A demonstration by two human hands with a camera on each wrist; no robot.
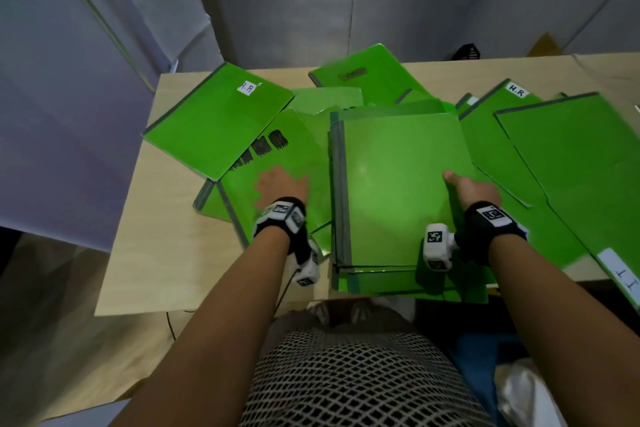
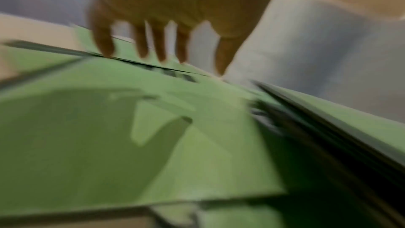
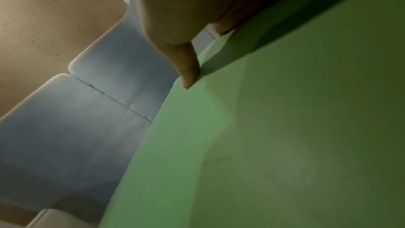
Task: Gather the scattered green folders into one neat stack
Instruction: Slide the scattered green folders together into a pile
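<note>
Several green folders lie scattered on a pale wooden table. A partly squared stack sits in the middle near the front edge. My right hand grips the stack's top folder at its right edge, with the thumb on top and the other fingers hidden beneath. My left hand is spread, fingers straight, over a folder with black scribbles left of the stack; the blur hides whether it touches. Another folder with an H.R label overlaps that one.
More green folders fan out at the right, one overhanging the table's front edge, and one lies at the back. A black basket and a cardboard box stand behind the table. Grey sheeting hangs behind and left.
</note>
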